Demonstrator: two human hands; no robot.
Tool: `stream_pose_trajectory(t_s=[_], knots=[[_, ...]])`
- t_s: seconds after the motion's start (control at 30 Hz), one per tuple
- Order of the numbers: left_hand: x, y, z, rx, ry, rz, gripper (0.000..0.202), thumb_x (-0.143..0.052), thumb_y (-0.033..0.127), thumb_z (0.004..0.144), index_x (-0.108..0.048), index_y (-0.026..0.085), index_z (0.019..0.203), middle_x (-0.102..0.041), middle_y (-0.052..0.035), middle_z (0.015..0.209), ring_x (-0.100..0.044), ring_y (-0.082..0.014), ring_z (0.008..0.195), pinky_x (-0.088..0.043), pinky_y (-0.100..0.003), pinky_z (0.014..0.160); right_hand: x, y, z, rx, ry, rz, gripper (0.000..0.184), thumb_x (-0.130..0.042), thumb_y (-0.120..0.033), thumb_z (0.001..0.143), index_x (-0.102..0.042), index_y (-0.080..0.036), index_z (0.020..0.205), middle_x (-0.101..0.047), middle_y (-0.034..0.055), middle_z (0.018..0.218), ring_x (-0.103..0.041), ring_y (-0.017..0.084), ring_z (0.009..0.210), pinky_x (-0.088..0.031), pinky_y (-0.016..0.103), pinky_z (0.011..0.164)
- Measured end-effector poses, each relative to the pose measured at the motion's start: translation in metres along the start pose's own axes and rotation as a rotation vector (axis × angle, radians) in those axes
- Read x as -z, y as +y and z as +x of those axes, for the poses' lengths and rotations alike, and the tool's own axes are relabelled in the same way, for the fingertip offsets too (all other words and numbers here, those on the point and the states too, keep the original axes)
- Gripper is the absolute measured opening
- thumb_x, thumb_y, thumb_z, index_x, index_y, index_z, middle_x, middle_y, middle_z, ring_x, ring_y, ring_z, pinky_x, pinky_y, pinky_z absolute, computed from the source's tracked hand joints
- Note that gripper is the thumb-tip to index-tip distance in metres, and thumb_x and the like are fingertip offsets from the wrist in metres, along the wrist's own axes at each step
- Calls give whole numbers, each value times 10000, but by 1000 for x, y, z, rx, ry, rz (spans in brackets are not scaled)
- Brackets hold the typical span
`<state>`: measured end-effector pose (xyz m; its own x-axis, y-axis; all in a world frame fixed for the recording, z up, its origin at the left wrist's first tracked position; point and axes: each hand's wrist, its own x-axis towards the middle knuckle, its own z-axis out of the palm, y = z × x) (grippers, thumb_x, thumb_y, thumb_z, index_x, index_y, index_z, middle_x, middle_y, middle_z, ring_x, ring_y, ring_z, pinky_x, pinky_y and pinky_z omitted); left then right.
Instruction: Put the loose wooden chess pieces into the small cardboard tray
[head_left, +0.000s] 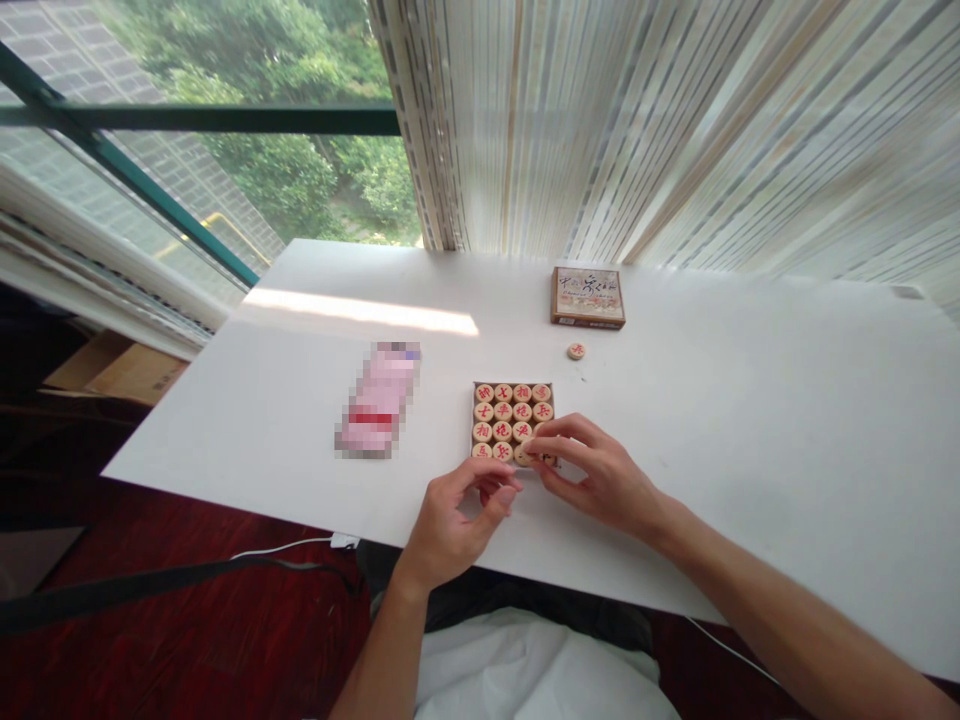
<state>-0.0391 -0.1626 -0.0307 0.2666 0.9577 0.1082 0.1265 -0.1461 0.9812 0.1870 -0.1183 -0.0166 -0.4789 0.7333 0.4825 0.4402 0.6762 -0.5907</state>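
A small open box (475, 418) of round wooden game pieces with red characters sits on the white table (750, 430) in front of me. My right hand (600, 475) reaches over the box's near right corner, and its fingertips pinch a wooden piece (523, 452) at the front row. My left hand (457, 520) hovers just in front of the box with its fingers curled in; whether anything is in them I cannot tell. One loose piece (576, 351) lies on the table beyond the box.
The box lid (589, 296) with a printed top lies further back, near the striped curtain (675, 130). A blurred pink object (379, 398) lies left of the box. A window (225, 150) is at the far left. A white cable (285, 546) runs under the table edge.
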Motion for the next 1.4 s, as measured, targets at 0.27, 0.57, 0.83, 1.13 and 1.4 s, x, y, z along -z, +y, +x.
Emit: stream_pose_trajectory(t_s=[0.27, 0.57, 0.83, 1.13, 1.4], knots=[[0, 1, 1, -1, -10, 22, 153, -642, 246, 963, -661, 190, 1104, -750, -46, 961, -705, -121, 748, -581, -239, 756, -1, 4, -1, 44, -94, -151, 209, -654, -189, 945, -674, -262, 1140, -706, 62, 1042, -619, 210, 960, -534, 390, 861], [1, -1, 1, -9, -13, 29, 145, -646, 228, 958, -671, 203, 1098, -752, -32, 963, -706, -115, 757, -582, -233, 768, 0, 2, -1, 45, -144, -196, 190, -621, -207, 970, -676, -241, 1149, -702, 66, 1066, -593, 218, 1002, -507, 389, 898], [1, -1, 1, -10, -19, 36, 146, -652, 231, 955, -675, 201, 1096, -751, -34, 961, -710, -120, 770, -582, -235, 772, -1, 2, -2, 52, -138, -191, 237, -600, -196, 980, -675, -256, 1197, -696, 71, 1102, -586, 224, 1028, -508, 400, 915], [0, 0, 0, -4, -17, 42, 142, -645, 252, 961, -676, 183, 1082, -749, -50, 956, -707, -127, 768, -586, -243, 769, 7, 6, -3, 68, -92, -188, 184, -596, -129, 935, -679, -240, 1056, -701, 66, 1090, -586, 229, 1031, -497, 411, 912], [0, 1, 1, -7, -12, 60, 141, -650, 257, 956, -682, 195, 1079, -752, -43, 956, -708, -123, 757, -585, -237, 759, 7, 5, -1, 96, -146, -190, 250, -587, -123, 937, -672, -245, 1138, -711, 61, 1115, -582, 237, 1075, -475, 423, 924]])
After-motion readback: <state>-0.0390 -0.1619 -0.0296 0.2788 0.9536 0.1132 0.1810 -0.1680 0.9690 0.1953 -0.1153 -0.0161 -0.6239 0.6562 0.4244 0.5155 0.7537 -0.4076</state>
